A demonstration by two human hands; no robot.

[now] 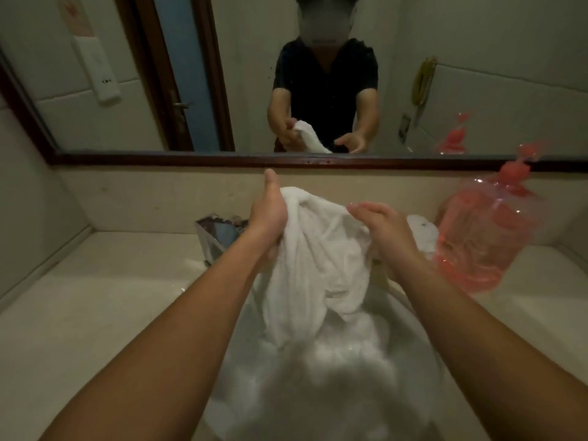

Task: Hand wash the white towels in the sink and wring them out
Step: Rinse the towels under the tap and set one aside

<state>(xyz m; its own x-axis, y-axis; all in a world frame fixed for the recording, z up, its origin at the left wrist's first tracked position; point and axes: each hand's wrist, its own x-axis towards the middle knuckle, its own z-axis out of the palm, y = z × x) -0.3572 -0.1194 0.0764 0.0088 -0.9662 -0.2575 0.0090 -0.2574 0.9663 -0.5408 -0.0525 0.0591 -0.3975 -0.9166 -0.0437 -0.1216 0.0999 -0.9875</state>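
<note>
A wet white towel [315, 259] hangs lifted above the sink [423, 326], its lower end trailing into more white cloth and foamy water [318, 377] in the basin. My left hand [269, 214] grips the towel's upper left edge, thumb pointing up. To the right of the towel's top, my right hand [378, 222] lies with fingers straight and relaxed, touching the cloth's right side. The mirror above shows the same: one hand clutching the towel, the other open.
A pink translucent plastic jug [480, 237] stands on the counter right of the sink, a white item [423, 229] beside it. A chrome faucet [219, 237] sits behind my left wrist. The beige counter [95, 307] stretches left. A dark-framed mirror [191, 159] runs along the wall.
</note>
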